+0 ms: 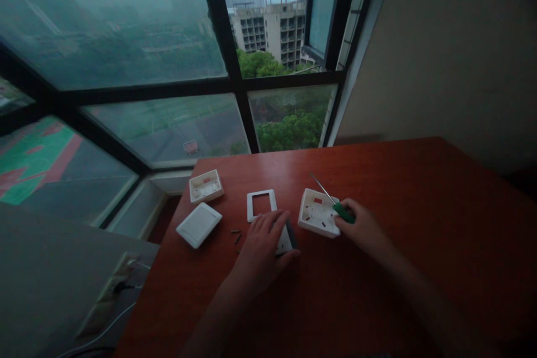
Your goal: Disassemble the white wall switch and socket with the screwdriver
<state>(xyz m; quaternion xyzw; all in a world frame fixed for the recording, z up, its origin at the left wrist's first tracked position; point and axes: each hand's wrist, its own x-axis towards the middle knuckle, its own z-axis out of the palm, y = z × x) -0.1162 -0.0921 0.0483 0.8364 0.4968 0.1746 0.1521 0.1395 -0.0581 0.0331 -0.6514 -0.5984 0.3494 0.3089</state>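
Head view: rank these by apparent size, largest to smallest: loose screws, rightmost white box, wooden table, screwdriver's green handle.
1. Wooden table
2. Rightmost white box
3. Screwdriver's green handle
4. Loose screws, each tiny

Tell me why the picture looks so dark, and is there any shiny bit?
Head view: daylight comes through the window, so the sky looks pale while the room stays dim; head view: the table has a soft shine near the glass and sinks into shadow toward the bottom; head view: the little metal bits are too small and soft to see clearly.
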